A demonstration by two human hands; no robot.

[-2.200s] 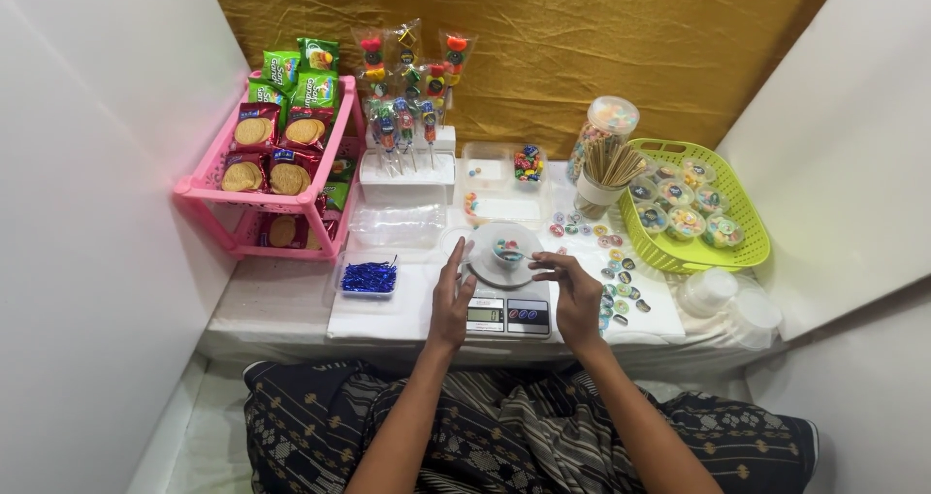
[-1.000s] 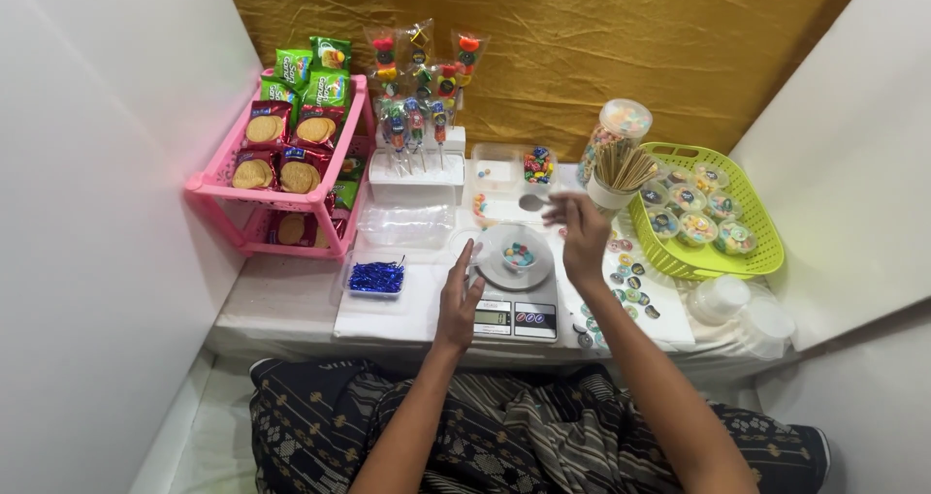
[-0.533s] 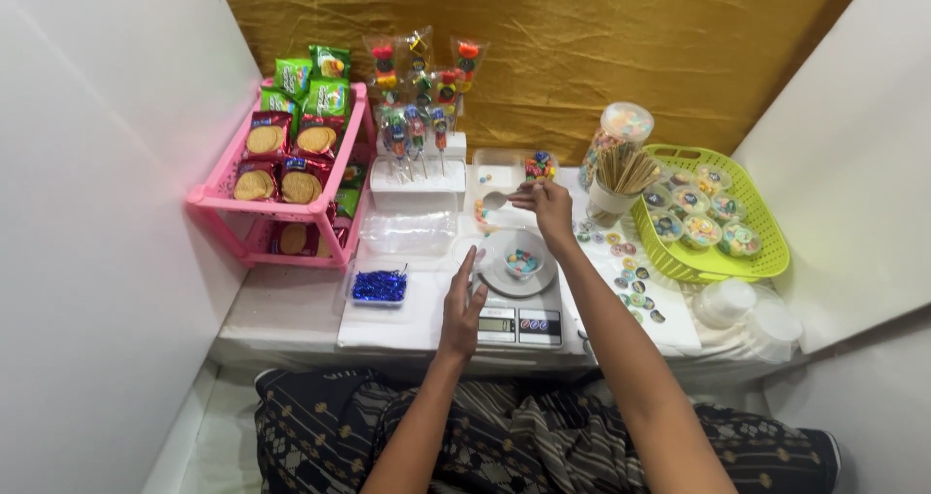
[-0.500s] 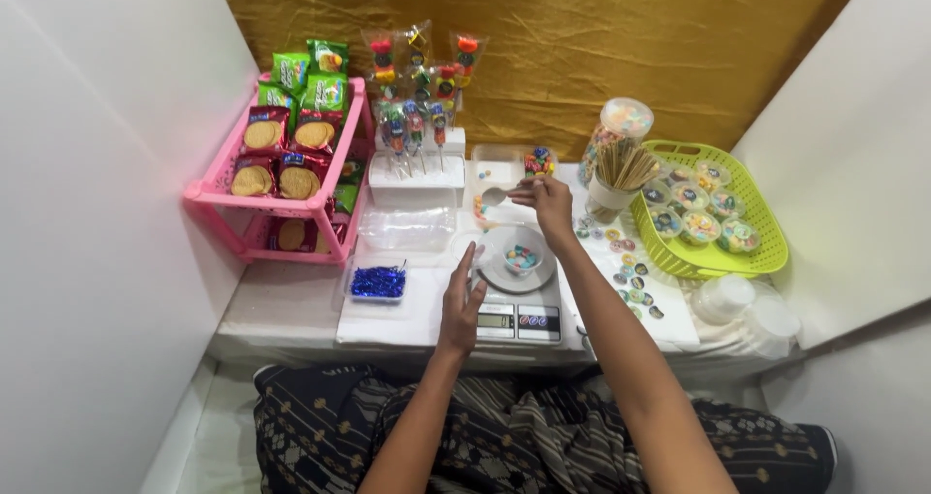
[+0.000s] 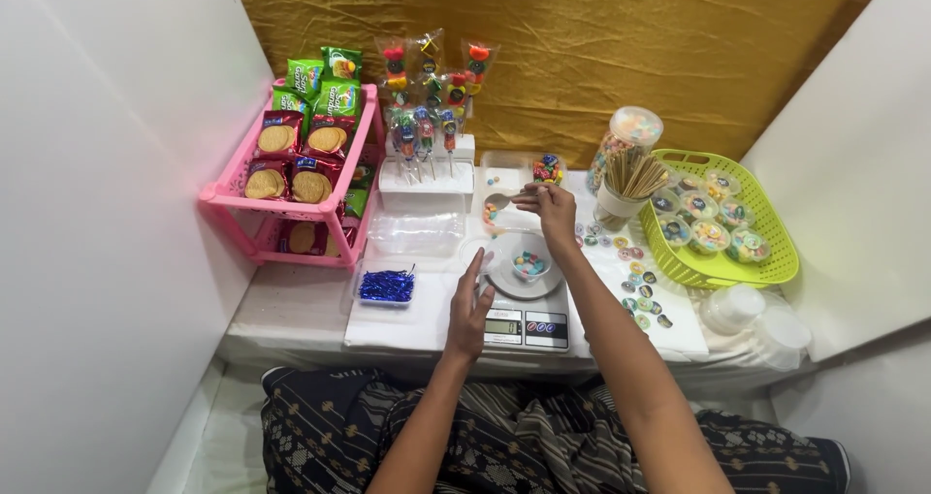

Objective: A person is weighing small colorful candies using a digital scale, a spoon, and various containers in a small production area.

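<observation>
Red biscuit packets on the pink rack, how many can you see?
5: two on the top tier, two on the middle tier, one partly hidden on the bottom; more may be hidden.

Two hands over a candy stall table.
One pink rack (image 5: 291,198), one kitchen scale (image 5: 526,327), one green basket (image 5: 766,261), one candy jar (image 5: 626,137), one cup of wooden sticks (image 5: 628,186), four red biscuit packs (image 5: 291,159).

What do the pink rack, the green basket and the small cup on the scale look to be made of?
Pink rack: moulded plastic, glossy, slatted sides. Green basket: plastic too, with a perforated lattice wall. Small cup on the scale: probably thin clear plastic, since the coloured candies show through.
</observation>
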